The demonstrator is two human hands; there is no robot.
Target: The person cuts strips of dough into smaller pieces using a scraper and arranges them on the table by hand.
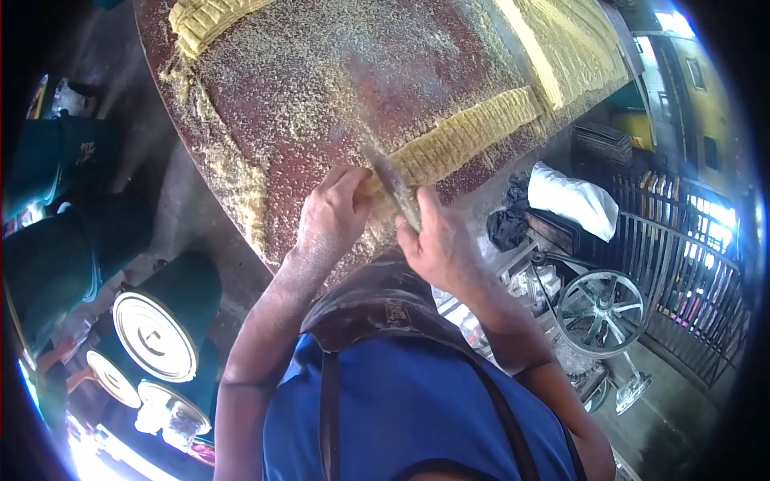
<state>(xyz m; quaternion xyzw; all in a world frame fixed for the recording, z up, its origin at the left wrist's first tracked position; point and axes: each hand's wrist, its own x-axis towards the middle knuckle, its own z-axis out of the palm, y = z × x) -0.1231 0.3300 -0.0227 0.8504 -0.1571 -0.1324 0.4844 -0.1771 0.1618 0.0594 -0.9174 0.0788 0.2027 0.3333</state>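
Note:
My right hand grips a knife, its blade angled up and left across the near end of a long yellow strip that looks like dough. Close cuts cross the strip from end to end. My left hand is closed at the strip's near end, fingers curled just left of the blade; the piece under them is mostly hidden. Yellow crumbs cover the dark red table around both hands.
Another cut yellow strip lies at the table's far left, and a wide yellow slab at the far right. Green drums stand on the left. To the right are a white sack, a machine with a spoked wheel and a metal gate.

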